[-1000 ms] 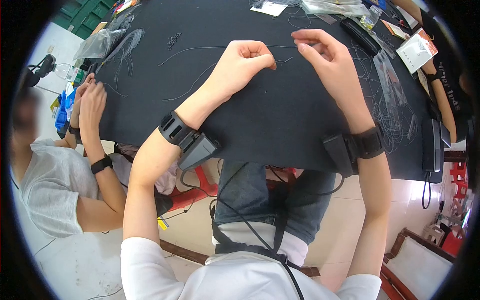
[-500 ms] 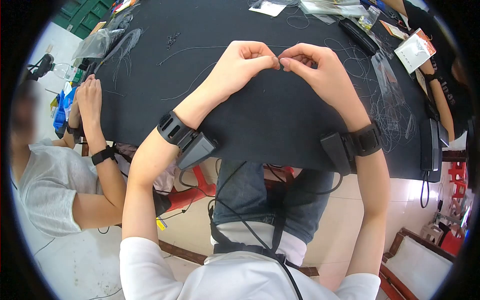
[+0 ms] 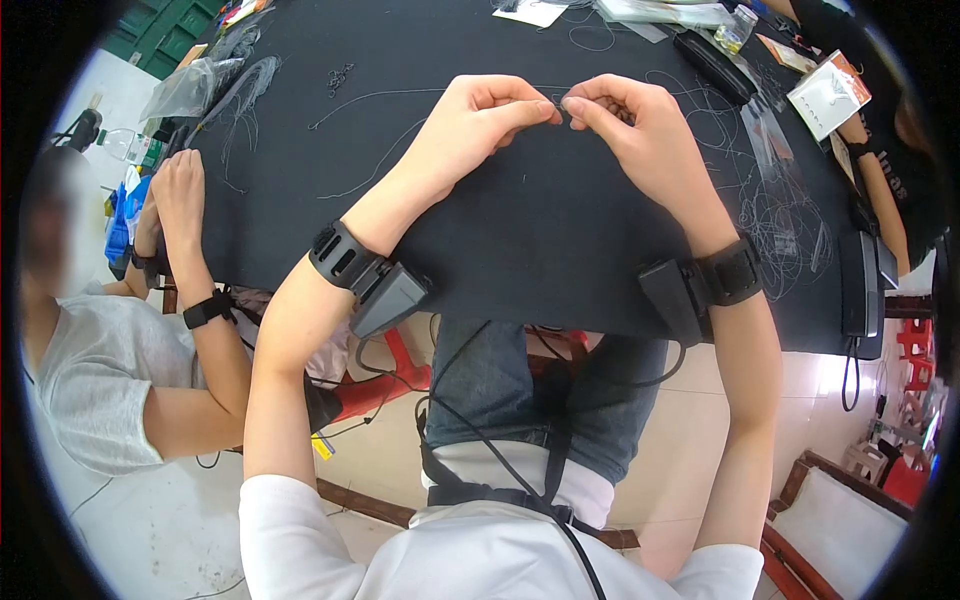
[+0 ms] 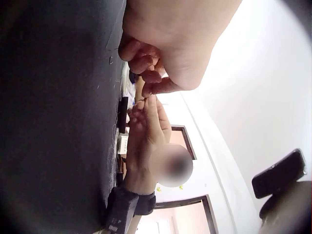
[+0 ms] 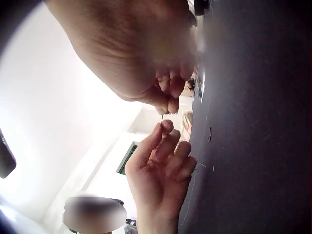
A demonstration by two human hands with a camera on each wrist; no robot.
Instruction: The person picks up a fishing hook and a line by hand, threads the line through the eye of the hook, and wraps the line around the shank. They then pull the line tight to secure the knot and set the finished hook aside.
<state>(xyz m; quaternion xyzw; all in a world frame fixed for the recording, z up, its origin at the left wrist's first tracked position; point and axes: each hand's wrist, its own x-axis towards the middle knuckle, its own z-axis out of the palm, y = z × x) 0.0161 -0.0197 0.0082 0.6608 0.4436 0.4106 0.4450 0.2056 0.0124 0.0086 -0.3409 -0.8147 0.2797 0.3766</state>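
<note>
My left hand [image 3: 485, 120] and right hand [image 3: 640, 125] meet fingertip to fingertip above the black table. Both pinch a thin grey strand between thumb and index finger; a short bit of the strand [image 5: 162, 118] shows between the fingertips in the right wrist view. A longer grey length [image 3: 375, 95] runs from the left behind my left hand. Below it, another thin strand [image 3: 385, 165] lies on the cloth. The left wrist view shows the right hand [image 4: 146, 126] close under the left, fingertips nearly touching. Most of the pinched part is hidden by the fingers.
Tangled clear and grey line [image 3: 785, 235] lies on the right of the black table [image 3: 540, 250], near a black case [image 3: 713, 68]. A small dark chain-like heap [image 3: 340, 78] sits at the back left. People sit on both sides; a white card [image 3: 830, 95] is at the right.
My right hand has come left and down from apart, its fingers closing in a pinch beside the left fingertips. Since then both hands have risen slightly. The left hand keeps its pinch.
</note>
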